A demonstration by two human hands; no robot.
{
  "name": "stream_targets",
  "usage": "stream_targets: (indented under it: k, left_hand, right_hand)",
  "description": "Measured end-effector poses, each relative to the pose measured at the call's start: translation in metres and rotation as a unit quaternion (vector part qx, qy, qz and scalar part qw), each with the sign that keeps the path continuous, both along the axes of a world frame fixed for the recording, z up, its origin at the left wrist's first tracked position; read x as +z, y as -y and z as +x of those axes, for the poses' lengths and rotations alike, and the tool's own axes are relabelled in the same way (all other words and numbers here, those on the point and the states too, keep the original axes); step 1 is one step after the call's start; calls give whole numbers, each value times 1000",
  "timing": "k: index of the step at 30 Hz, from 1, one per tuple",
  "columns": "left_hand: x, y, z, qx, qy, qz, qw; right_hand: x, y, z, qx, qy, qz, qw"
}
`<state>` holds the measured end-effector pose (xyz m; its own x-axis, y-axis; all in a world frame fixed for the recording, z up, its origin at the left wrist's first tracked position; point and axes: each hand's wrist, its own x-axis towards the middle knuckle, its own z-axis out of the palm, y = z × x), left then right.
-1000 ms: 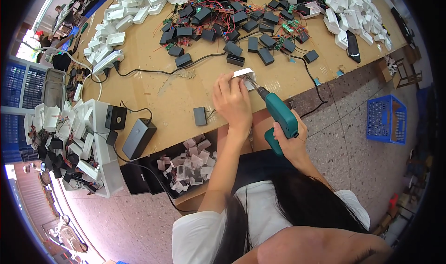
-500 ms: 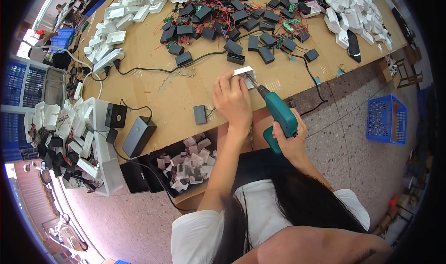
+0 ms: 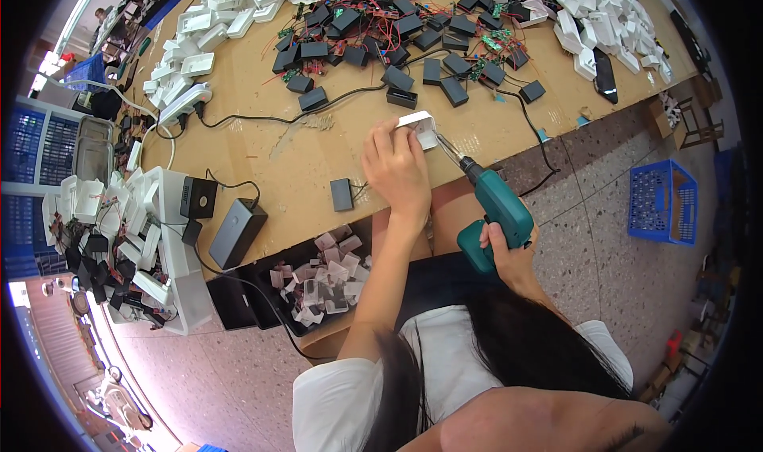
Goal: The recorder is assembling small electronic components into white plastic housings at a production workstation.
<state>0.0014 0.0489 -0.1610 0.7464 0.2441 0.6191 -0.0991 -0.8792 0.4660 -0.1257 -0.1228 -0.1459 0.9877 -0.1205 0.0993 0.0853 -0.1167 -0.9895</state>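
Note:
My left hand (image 3: 395, 166) is closed on a small white plastic casing (image 3: 427, 136) over the front part of the table, its open side turned toward the right. My fingers cover much of the casing. In my right hand (image 3: 513, 255) is a green cordless screwdriver (image 3: 504, 207), gripped by its handle. Its thin metal bit (image 3: 450, 147) points up and left, with the tip close beside the casing; whether it touches the rim I cannot tell. A small black box (image 3: 342, 195) with a short wire lies left of my left wrist.
Black boxes with red wires and green boards (image 3: 373, 31) are heaped at the back, between piles of white casings (image 3: 600, 23). A black cable crosses the cardboard-covered table (image 3: 270, 146). Below the front edge, a black bin (image 3: 274, 297) holds translucent pieces. A blue crate (image 3: 662, 205) stands on the floor.
My right hand has drawn the screwdriver back to the right and down, so its bit has come out of the casing. My left hand has hardly moved.

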Motion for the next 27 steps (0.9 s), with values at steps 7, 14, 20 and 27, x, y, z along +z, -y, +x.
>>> stream_targets:
  k: [7,14,20,27]
  left_hand:
    - [2,9,-2,2,5,7,1000]
    - [3,16,-8,-6,-10,4,1000]
    - [17,-1,-14,-66,-23,-40,997]
    - [43,-37,-43,-285,-46,71,955]
  right_hand:
    - [2,12,-7,-3,-13,35,999]
    - [8,23,-13,-4,-27,22,999]
    - [9,32,-16,-3,-18,36,999]
    - [8,53,-19,-14,-17,63,998]
